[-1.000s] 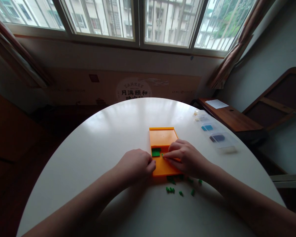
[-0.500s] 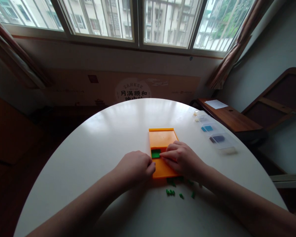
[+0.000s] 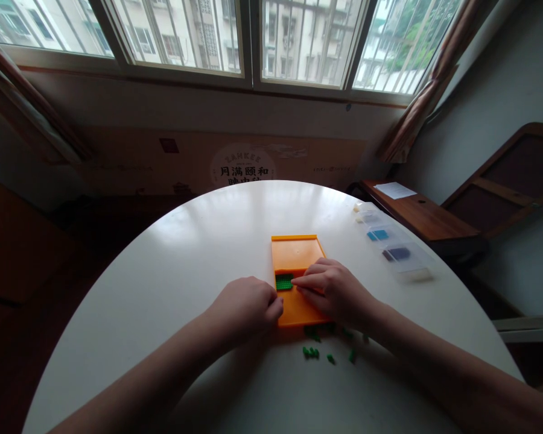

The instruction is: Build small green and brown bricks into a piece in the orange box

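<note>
Orange tray [image 3: 298,253] sits between both hands. Left hand [image 3: 247,304] is curled against its left edge; can't tell if it grips anything. Right hand [image 3: 332,289] has fingers close together, tips beside the green stud plate [image 3: 284,281]; can't tell if they pinch anything. Loose green bricks [image 3: 328,355] lie just behind the right hand.

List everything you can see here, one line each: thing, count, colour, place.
table: one, white, round, below the windows
windows: a row, bright, along the far wall
tray: one, orange, mid-table
studded plate: one, green, inside the tray
loose pieces: several, green, by the tray's near edge
compartment box: one, clear, table's right side
side table: one, brown wood, right of the table
paper: one sheet, white, on the side table
left hand: one, curled, at the tray's left edge
right hand: one, on the tray, fingertips beside the studded plate
</note>
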{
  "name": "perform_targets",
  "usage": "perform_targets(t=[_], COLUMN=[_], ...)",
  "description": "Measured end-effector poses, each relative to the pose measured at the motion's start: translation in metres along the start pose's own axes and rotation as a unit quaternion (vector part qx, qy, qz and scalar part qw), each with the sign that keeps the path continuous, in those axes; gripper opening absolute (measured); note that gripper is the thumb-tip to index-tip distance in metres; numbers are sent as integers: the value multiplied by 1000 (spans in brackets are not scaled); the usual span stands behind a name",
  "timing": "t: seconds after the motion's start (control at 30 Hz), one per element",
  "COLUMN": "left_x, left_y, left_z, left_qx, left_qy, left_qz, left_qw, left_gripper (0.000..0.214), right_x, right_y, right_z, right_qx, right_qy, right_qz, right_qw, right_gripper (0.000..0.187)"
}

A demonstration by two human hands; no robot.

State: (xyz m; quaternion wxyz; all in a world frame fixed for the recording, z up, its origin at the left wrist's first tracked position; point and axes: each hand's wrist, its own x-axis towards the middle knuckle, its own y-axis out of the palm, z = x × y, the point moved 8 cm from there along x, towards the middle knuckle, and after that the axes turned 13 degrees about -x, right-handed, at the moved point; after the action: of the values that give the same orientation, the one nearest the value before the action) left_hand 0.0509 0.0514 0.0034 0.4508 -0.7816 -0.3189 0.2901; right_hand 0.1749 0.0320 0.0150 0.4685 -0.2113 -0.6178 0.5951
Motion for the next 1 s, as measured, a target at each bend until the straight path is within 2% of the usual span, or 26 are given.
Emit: perform_targets(t=[1.0], left_x=[0], left_y=[-1], left_z=[-2], left_qx=[0], left_qy=[-3], left_qz=[12], left_qw=[1000], left_gripper=[41], right_x=[1], right_y=[4], right_z=[1], right_qx=[-60], right_qy=[27], right_qz=[24], right_qw=[998], right_gripper=[19])
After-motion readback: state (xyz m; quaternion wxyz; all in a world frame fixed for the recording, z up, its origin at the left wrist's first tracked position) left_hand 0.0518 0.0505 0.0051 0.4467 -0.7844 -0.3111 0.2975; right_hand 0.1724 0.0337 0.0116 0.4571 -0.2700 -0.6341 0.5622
